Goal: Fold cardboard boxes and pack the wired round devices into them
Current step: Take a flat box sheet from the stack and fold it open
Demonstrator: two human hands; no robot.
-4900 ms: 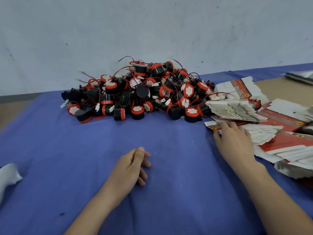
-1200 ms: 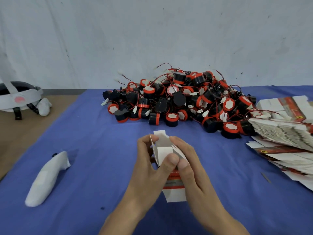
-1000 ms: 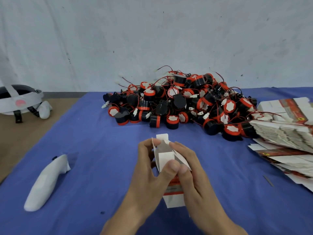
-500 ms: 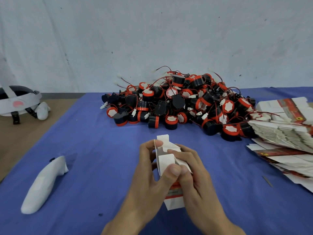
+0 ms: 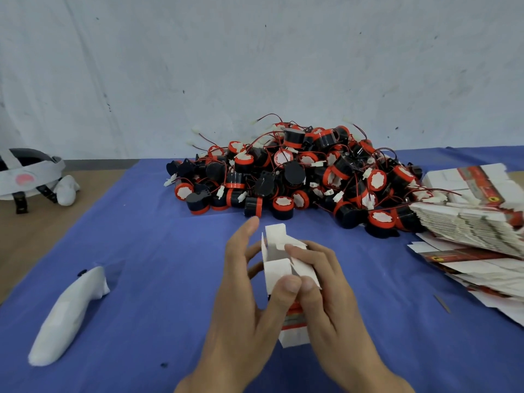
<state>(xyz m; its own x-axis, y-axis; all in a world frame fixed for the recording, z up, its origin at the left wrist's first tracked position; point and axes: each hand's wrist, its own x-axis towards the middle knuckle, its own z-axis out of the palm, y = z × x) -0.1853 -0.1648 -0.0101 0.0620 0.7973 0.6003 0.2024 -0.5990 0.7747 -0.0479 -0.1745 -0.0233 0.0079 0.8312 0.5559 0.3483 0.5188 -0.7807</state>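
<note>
Small white cardboard box with red print (image 5: 279, 272), one, is held half-folded above the blue cloth (image 5: 158, 251), pinched by left hand (image 5: 243, 302) and right hand (image 5: 331, 296), thumbs together on its front flap; open top shows only white walls. Behind: one heap of black-and-red wired round devices (image 5: 297, 177), too many to count. At right: one stack of flat white-and-red cartons (image 5: 467, 228).

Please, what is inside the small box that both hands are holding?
Through the open top of the box only bare white cardboard shows, no device. The left hand and right hand cover its lower part.
</note>
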